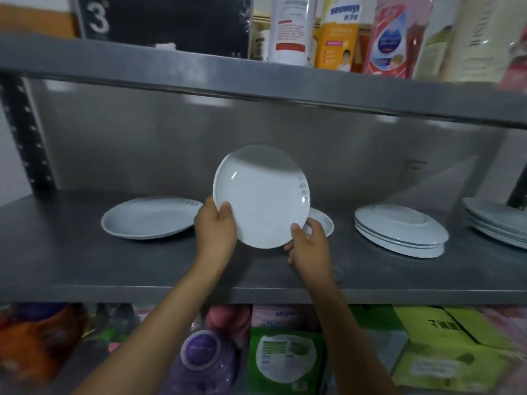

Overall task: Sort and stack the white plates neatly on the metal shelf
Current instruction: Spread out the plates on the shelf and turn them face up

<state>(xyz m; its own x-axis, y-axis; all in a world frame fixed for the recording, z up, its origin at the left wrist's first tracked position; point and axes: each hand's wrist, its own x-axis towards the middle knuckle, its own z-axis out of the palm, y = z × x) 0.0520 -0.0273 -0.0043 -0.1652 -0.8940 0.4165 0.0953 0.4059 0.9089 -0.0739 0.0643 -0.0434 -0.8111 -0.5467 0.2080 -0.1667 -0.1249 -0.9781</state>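
I hold a round white plate (262, 195) tilted up, its face toward me, above the middle of the metal shelf (114, 266). My left hand (215, 226) grips its lower left rim, thumb on the face. My right hand (309, 242) grips the lower right rim the same way. Behind the held plate, another white plate (323, 220) lies flat, mostly hidden. A single white oval plate (151, 218) lies to the left. A stack of upside-down white plates (399, 230) sits to the right. More stacked plates (499, 223) lie at the far right edge.
The shelf above (256, 78) carries bottles and packets close overhead. A black perforated upright (25, 132) stands at the left. Below the shelf, boxes and bags fill the lower level. The shelf's front strip is bare metal.
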